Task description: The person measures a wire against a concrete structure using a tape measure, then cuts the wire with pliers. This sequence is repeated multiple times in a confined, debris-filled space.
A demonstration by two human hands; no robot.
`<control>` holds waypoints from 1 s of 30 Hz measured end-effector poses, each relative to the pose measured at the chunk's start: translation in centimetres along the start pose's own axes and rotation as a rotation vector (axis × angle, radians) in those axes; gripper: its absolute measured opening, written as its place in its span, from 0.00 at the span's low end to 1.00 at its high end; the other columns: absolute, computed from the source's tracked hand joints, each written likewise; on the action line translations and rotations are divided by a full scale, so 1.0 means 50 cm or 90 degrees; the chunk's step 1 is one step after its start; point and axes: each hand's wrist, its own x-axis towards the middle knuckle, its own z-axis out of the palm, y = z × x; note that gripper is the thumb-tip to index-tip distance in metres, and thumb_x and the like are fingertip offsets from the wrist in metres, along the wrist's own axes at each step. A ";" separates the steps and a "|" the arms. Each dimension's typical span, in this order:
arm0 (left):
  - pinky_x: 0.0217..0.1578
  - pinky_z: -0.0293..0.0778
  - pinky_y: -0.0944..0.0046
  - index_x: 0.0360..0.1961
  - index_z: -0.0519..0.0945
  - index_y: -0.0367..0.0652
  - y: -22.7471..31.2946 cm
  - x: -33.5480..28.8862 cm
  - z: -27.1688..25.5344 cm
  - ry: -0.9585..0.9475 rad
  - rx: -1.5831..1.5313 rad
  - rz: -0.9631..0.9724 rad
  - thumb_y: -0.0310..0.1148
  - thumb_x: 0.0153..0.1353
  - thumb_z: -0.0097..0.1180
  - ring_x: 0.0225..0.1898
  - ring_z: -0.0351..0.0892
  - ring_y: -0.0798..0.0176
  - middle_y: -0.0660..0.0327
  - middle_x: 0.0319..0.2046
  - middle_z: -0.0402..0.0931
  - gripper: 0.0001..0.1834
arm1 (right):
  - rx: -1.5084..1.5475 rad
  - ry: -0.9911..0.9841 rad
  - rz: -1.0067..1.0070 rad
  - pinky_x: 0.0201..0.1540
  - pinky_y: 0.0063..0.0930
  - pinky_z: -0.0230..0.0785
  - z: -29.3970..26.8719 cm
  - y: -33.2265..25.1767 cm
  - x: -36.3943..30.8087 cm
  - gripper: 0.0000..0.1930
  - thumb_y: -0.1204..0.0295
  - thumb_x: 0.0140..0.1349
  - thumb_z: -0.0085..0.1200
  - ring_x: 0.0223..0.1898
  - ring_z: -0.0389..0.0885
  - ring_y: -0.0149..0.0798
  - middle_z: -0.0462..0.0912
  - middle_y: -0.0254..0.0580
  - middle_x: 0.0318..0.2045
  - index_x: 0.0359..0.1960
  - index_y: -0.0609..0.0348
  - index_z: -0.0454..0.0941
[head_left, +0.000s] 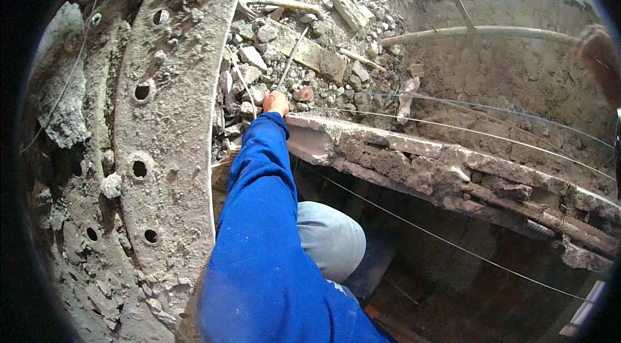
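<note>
Reaching out in a blue sleeve (259, 214), one hand (275, 103) grips a thin metal rod (291, 58), fingers clamped around it, above concrete rubble (310, 52).

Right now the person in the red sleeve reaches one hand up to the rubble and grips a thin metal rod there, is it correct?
Not quite: the sleeve is blue, not red, as the head view shows. The rest holds: the hand reaches up to the rubble and grips a thin metal rod.
</note>
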 end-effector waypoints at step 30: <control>0.42 0.75 0.53 0.30 0.83 0.40 0.038 -0.070 -0.070 0.014 0.116 0.113 0.31 0.50 0.52 0.39 0.80 0.47 0.47 0.33 0.79 0.10 | 0.324 -0.316 -0.130 0.40 0.35 0.75 0.620 -0.367 0.471 0.11 0.69 0.53 0.49 0.36 0.83 0.45 0.83 0.45 0.32 0.32 0.54 0.84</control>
